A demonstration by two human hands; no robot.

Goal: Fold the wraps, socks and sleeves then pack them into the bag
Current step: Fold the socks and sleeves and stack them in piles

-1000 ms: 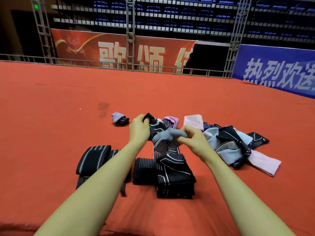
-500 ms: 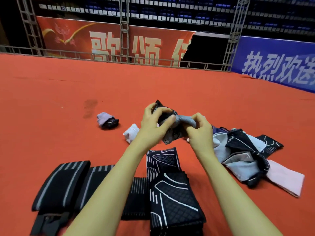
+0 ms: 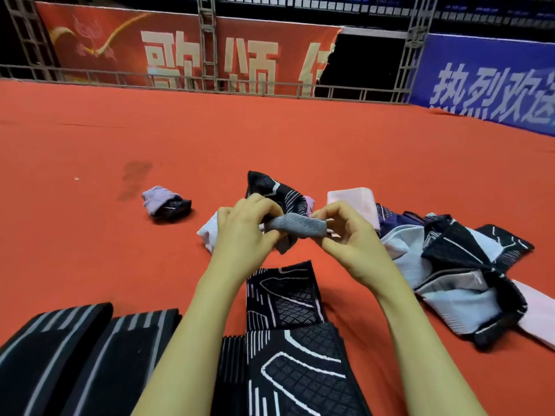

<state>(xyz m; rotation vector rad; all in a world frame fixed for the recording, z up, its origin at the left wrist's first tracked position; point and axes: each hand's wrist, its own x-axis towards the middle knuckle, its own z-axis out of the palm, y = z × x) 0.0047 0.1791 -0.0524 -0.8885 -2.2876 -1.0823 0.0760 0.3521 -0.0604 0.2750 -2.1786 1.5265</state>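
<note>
Surface: orange carpet floor, red banner and blue banner far beyond the hands.
Change: since half a second ago, grey sock cuff pulled wider between the hands.
Sock: black-patterned, lifted, stretched between both hands.
Left hand: curled, gripping the sock.
Right hand: pinching the cuff.
Folded sleeves: just nearer than the hands.

wraps left, sleeves centre — socks right
</note>
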